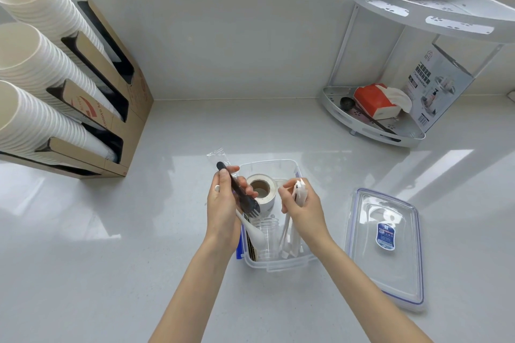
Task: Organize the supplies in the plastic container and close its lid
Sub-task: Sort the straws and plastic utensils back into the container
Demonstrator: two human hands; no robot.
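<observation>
A clear plastic container (278, 264) stands open on the white counter. Inside it are a roll of white labels (261, 189), clear small cups (267, 239), a white spoon (252, 232) and white wrapped straws (288, 242). My left hand (224, 203) hovers over the container's left edge, gripping a black plastic fork in a clear wrapper (239, 192), tines pointing down. My right hand (302, 203) is over the container's right side, holding the top ends of the wrapped straws. The clear lid (387, 248), with a blue sticker, lies flat to the right.
A cardboard dispenser (111, 103) with three stacks of white paper cups (41, 69) stands at the left. A white two-tier corner rack (390, 114) at the back right holds a red tissue pack and a black spoon. A window runs along the back.
</observation>
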